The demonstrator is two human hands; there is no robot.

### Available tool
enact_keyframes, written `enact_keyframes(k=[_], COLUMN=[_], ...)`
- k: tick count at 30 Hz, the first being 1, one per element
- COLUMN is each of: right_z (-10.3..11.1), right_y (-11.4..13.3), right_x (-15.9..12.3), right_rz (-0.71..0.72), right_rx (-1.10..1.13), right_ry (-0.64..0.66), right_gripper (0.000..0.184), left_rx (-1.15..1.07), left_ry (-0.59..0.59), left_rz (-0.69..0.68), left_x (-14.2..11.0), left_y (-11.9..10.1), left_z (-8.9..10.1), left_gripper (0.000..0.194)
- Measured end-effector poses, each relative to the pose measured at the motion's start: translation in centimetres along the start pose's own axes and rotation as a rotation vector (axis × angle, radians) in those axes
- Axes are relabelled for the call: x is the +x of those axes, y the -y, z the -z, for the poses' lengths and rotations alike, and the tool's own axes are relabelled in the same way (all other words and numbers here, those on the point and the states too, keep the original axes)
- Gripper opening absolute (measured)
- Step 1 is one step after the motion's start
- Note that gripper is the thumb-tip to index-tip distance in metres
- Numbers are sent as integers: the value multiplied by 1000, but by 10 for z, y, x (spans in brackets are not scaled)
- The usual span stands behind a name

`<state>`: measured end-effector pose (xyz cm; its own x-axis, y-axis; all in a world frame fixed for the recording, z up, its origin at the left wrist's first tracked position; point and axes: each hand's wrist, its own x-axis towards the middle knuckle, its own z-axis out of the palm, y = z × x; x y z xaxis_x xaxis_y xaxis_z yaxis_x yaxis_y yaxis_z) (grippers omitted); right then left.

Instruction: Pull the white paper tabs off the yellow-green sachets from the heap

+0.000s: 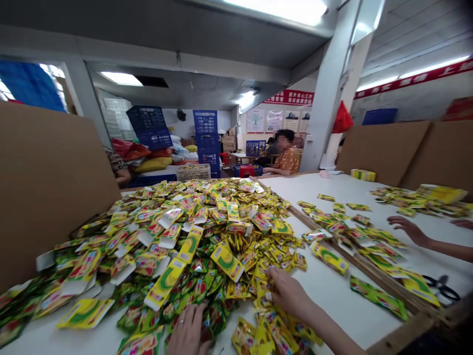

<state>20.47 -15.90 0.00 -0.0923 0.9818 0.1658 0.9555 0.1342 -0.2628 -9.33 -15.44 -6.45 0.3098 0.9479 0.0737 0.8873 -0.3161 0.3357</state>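
Observation:
My left hand (188, 331), with a ring on one finger, lies palm down over green sachets (199, 283) at the near edge of the heap. Its fingers are stretched out and slightly apart. My right hand (290, 294) reaches into yellow sachets (254, 256), fingers bent and closed on a yellow sachet; the fingertips are partly hidden. Flat yellow-green cartons (227, 260) lie scattered over the heap, many with open white flaps. One long yellow carton (166, 283) slants between my hands. More yellow sachets (273, 330) lie in front of my right forearm.
A wooden strip (343, 251) divides the white table (291, 185). Beyond it are more cartons, black-handled scissors (441, 287) and a co-worker's hand (410, 230). Cardboard panels (48, 182) stand at both sides. Another person (286, 158) sits behind, near stacked blue crates (207, 138).

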Motion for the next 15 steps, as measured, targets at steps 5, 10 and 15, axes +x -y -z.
enact_keyframes(k=[5,10,15], right_z=[2,-3,-16], right_y=[1,-2,12], right_x=[1,-8,-16], right_rz=[-4,-9,3], right_rx=[-12,-46,-101], right_ry=[44,48,51], right_gripper=[21,42,33], left_rx=[-108,-487,-1120], left_ry=[-9,-79,-77], left_rz=[86,150,349], left_x=[-5,-10,-10], left_y=[-18,-25,-27], left_z=[24,40,31], left_gripper=[25,16,51])
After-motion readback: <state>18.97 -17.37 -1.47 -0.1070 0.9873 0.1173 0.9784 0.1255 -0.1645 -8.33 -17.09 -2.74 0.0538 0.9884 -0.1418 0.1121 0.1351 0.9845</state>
